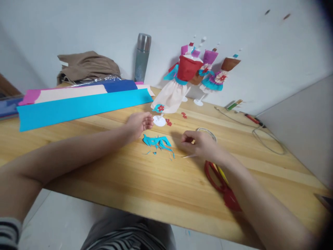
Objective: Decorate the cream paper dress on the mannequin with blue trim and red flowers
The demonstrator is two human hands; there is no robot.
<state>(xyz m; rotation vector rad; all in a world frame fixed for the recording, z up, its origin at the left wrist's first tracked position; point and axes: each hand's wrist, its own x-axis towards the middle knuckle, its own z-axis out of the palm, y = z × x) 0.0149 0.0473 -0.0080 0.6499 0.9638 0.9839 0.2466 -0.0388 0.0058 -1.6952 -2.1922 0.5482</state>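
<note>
Our left hand (139,125) is beside the white round base (159,121) of the dressed figure, far side of centre; touching or just short of it, can't tell. Left fingers curled, close together; can't tell if anything's pinched. Our right hand (197,140) is curled low over the wood, thumb and fingertips drawn in, grip contents hidden. Pale ring (206,130) just beyond it, thin pale strip (189,156) just below.

Figure stands upright: red top (189,67), blue waistband (180,81), pale skirt (170,95), red flower on a blue patch (160,108) at the hem. Looks light, top-heavy; skirt soft, probably creases or tears if squeezed. We'd hold it by the base rim or the stem, not the cloth-like parts. Red flower cut-outs (169,122) right of the base: thin, easily bent, best lifted by an edge. Blue scraps (156,140) between our hands, flimsy, likely to drift.

Room: the other figures (231,64) crowd the far right, blue sheet (85,107) sits left, red-handled tool (230,199), likely scissors, lies by our right forearm. Most open wood is on the near side of the scraps, up to the table (117,180) edge; light bits could slip off there.
</note>
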